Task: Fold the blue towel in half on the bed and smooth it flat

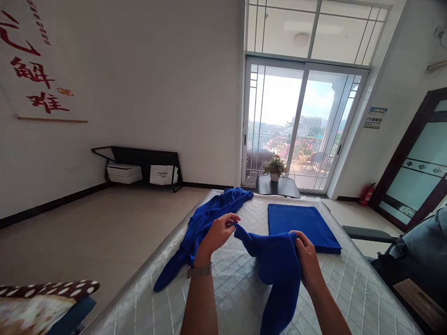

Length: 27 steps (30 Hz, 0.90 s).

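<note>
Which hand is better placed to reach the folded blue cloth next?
Likely the right hand: it is close to the folded blue cloth; the left hand is nearer the rumpled blue cloth. Both hold the hanging blue cloth, so the right would have to let go first.

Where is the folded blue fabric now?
In the head view, the folded blue fabric lies on the silvery quilted surface, right of centre, just beyond the right hand and nearer than the potted plant.

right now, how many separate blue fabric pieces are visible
3: crumpled blue fabric heap at left; draped blue fabric piece between left hand and right hand; flat folded blue fabric stack at right. Folds may hide more.
</note>
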### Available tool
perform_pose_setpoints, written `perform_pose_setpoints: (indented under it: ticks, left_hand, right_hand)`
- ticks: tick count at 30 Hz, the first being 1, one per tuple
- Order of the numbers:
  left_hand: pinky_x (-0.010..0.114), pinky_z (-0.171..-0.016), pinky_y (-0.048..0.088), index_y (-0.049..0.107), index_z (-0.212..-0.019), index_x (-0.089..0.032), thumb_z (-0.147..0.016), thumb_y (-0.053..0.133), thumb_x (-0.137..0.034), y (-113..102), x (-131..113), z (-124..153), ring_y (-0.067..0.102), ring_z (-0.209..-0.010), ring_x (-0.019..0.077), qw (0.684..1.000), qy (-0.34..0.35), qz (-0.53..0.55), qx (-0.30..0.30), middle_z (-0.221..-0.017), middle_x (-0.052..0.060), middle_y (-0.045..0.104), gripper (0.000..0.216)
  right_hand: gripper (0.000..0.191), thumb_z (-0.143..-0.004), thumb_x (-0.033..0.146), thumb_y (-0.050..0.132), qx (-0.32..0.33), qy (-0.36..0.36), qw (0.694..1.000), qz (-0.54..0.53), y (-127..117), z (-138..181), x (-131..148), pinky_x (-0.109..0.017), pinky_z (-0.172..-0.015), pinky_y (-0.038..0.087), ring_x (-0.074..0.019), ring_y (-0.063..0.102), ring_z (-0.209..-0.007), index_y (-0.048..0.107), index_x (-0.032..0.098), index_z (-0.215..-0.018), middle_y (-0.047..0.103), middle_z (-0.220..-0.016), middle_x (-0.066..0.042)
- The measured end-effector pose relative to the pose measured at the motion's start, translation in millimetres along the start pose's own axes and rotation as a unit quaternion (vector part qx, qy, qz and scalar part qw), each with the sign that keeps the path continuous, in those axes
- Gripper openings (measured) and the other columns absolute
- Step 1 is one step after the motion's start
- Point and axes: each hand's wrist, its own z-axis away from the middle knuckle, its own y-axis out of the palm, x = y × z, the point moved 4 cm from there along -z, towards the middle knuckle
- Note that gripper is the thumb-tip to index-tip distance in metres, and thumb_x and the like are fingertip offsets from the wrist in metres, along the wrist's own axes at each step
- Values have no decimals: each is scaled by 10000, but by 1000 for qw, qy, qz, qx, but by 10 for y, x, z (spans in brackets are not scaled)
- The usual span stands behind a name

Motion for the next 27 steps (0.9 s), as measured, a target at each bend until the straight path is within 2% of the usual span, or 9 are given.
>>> perform_pose_setpoints:
  ticks: [3,6,10,12,14,18,20,23,27]
  left_hand:
    - [284,-704,512,724,-872,-224,-770,568,-273,-205,-215,62,655,-749,178,990,13,11,-139,-862,9,727,192]
    - [246,-528,403,699,-846,-230,-769,554,-267,-391,-376,199,488,-534,121,967,5,33,-251,-722,-40,642,167]
    - [232,-566,404,676,-819,-220,-751,541,-202,-477,-652,389,532,-625,121,934,55,101,-339,-794,-29,647,152]
    - [241,-677,456,677,-805,-219,-755,544,-169,-385,-869,456,607,-793,152,933,106,130,-318,-873,-6,671,150]
    - [255,-727,480,688,-802,-225,-781,570,-151,-192,-1122,504,630,-858,171,948,148,143,-242,-892,4,683,140]
    - [296,-772,518,726,-863,-253,-864,605,-141,344,-1576,606,667,-852,186,969,209,133,6,-892,15,717,165]
    - [313,-796,525,744,-889,-264,-896,603,-159,529,-1688,656,671,-876,194,964,224,122,76,-926,32,719,176]
    - [291,-715,521,760,-891,-257,-927,619,-258,608,-1674,659,639,-824,183,972,192,115,74,-928,47,675,146]
    - [263,-611,510,747,-970,-236,-951,590,-411,548,-1506,601,594,-695,150,985,93,132,67,-888,35,670,236]
  right_hand:
    - [326,-737,466,666,-17,-23,999,34,-263,59,342,-258,-525,401,-133,506,-557,688,218,-947,640,-708,33]
    - [333,-761,427,610,-17,-63,984,167,-597,55,584,-283,-602,464,-160,593,-659,717,230,-1007,722,-897,-4]
    - [371,-847,394,504,8,-79,911,405,-1006,69,642,-357,-739,525,-213,668,-803,738,284,-1113,740,-1064,-34]
    - [353,-870,390,491,-26,-114,854,507,-1080,142,669,-436,-896,516,-279,665,-1027,759,287,-1077,704,-1217,-76]
    - [345,-899,410,488,-37,-138,821,553,-981,271,716,-486,-996,478,-313,615,-1177,757,293,-1082,657,-1317,-92]
    - [378,-943,428,531,126,-169,855,473,-359,582,839,-401,-1050,468,-234,597,-1227,635,340,-1296,621,-1371,-44]
    - [381,-924,339,574,191,-194,862,428,-72,684,890,-366,-1040,466,-214,606,-1197,623,316,-1300,641,-1322,-47]
    - [237,-923,244,537,221,-191,878,380,110,699,869,-324,-899,502,-187,650,-978,685,267,-1107,702,-1067,-32]
    - [116,-928,334,568,197,-140,922,304,48,613,777,-270,-714,484,-159,612,-798,641,254,-970,682,-897,4]
